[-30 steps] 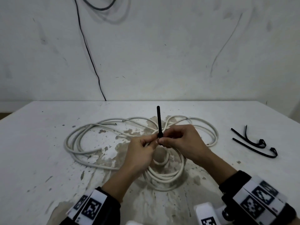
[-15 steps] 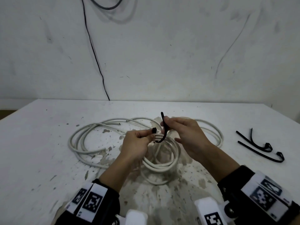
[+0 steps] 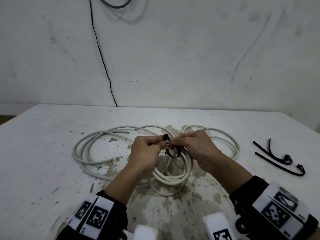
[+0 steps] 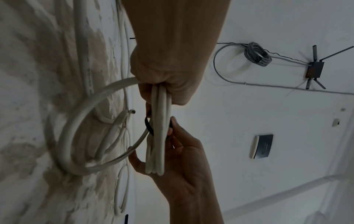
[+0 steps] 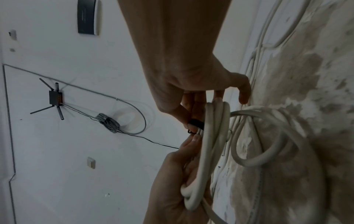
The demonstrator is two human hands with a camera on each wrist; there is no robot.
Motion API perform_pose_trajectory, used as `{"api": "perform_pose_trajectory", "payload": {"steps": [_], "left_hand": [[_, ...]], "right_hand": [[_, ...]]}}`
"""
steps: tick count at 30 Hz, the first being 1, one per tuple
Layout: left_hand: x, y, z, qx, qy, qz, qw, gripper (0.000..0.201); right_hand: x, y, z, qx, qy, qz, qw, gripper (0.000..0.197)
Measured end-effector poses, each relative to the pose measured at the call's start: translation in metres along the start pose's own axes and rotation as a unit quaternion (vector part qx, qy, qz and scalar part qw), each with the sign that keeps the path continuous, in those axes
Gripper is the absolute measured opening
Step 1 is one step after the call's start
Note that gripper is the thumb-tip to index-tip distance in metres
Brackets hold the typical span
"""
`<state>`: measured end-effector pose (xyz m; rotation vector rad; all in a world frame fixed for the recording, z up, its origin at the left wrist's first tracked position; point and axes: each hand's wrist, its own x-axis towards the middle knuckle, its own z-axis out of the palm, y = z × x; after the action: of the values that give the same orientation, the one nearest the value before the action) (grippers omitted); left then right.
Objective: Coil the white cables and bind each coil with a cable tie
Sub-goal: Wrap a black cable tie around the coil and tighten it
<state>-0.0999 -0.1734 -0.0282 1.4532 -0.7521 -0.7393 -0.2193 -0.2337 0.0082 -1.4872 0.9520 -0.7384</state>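
Observation:
A small coil of white cable point(image 3: 173, 177) is lifted at its far side over the stained table point(image 3: 52, 170). My left hand point(image 3: 161, 144) grips the gathered strands point(image 4: 161, 121) and its thumb and forefinger hold the head of a black cable tie point(image 3: 171, 154). The tie loops round the strands point(image 5: 214, 136). My right hand point(image 3: 173, 141) pinches the tie's tail right beside the head point(image 5: 196, 122). A second, loose white cable point(image 3: 81, 149) lies spread in wide loops to the left and behind.
Two spare black cable ties point(image 3: 277, 160) lie on the table at the right. A thin black wire point(image 3: 103, 66) runs down the wall behind. The table's far edge point(image 3: 173, 108) meets the wall.
The tie stood straight up between my hands a second ago. My right hand has bent it over and down, so it now loops round the coil strands.

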Motion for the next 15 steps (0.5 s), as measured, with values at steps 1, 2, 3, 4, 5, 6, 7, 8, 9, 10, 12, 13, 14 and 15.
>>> {"api": "perform_pose_trajectory", "payload": {"steps": [1,2,3,4,5,6,7,8,9,10,12,13,14,15], "left_hand": [[0.0,0.0,0.0,0.002,0.0,0.0,1.0,0.018],[0.0,0.0,0.0,0.003,0.0,0.001,1.0,0.018],[0.0,0.0,0.0,0.002,0.0,0.001,1.0,0.018],[-0.001,0.0,0.0,0.002,0.0,0.003,1.0,0.018],[-0.001,0.001,0.0,0.005,-0.001,0.007,1.0,0.018],[-0.002,0.001,0.001,0.01,-0.002,0.012,1.0,0.018],[-0.002,0.001,0.001,0.017,-0.002,0.021,1.0,0.018],[-0.003,0.002,0.001,0.027,0.0,0.031,0.999,0.019],[-0.004,0.002,0.001,0.038,0.001,0.044,0.998,0.019],[-0.005,0.003,0.001,0.052,0.0,0.06,0.997,0.019],[-0.009,0.005,0.002,0.076,-0.009,0.095,0.993,0.019],[-0.012,0.007,0.003,0.087,-0.016,0.112,0.99,0.019],[-0.013,0.008,0.004,0.098,-0.021,0.126,0.987,0.018],[-0.014,0.009,0.004,0.102,-0.022,0.134,0.985,0.017]], "right_hand": [[0.0,-0.001,0.001,-0.004,0.003,0.001,1.0,0.009],[0.0,-0.001,0.001,-0.007,0.005,0.0,1.0,0.009],[0.0,-0.002,0.002,-0.01,0.006,0.0,1.0,0.01],[0.0,-0.002,0.002,-0.011,0.007,0.0,1.0,0.01],[0.0,-0.002,0.002,-0.011,0.008,0.002,1.0,0.011],[0.0,-0.003,0.003,-0.009,0.009,0.003,1.0,0.011],[0.0,-0.003,0.004,-0.005,0.012,0.005,1.0,0.011],[0.0,-0.003,0.004,-0.001,0.016,0.007,1.0,0.011],[0.0,-0.004,0.005,0.003,0.021,0.009,1.0,0.012],[0.0,-0.005,0.005,0.005,0.026,0.011,1.0,0.013],[0.001,-0.007,0.006,0.011,0.035,0.018,0.999,0.013],[0.001,-0.009,0.006,0.014,0.037,0.022,0.999,0.015],[0.0,-0.01,0.006,0.012,0.039,0.025,0.999,0.017],[0.0,-0.011,0.005,0.003,0.037,0.026,0.999,0.017]]}}
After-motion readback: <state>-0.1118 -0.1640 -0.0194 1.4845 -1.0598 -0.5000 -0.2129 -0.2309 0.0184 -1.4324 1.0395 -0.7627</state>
